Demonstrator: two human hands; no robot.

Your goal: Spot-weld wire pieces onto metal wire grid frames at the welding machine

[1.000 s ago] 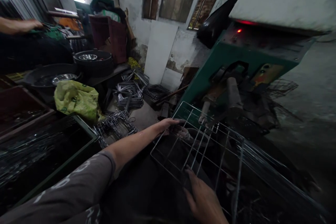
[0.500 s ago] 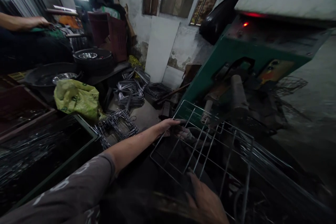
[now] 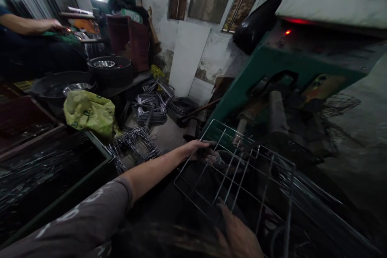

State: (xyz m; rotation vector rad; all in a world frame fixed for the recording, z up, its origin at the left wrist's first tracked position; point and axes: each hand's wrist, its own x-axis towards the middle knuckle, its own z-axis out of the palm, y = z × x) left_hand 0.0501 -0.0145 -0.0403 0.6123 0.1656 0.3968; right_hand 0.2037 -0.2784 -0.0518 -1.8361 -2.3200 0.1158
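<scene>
A rectangular wire rack (image 3: 229, 179) with several crossing rods is held tilted in front of the green machine (image 3: 242, 92). My left hand (image 3: 203, 151) grips its far left side; the fingers are dark, perhaps from finger covers, and partly behind the wires. Closed on the near edge is my right hand (image 3: 237, 227), its thumb over a wire and its other fingers mostly hidden in shadow. The rack's far edge lies close by the machine's cylindrical electrodes (image 3: 241, 131), and I cannot tell whether they touch.
Left of me stand a dark green crate (image 3: 96, 149) of metal rods and a yellow bag (image 3: 89, 113). Wire frames (image 3: 136, 145) lie piled on the floor. A co-worker's hand (image 3: 50, 26) is at another machine, far left. Long rods (image 3: 320, 193) lie at the right.
The view has shifted slightly, so the scene sits a little lower and further right. Both hands keep their hold on the rack, with hardly any movement.
</scene>
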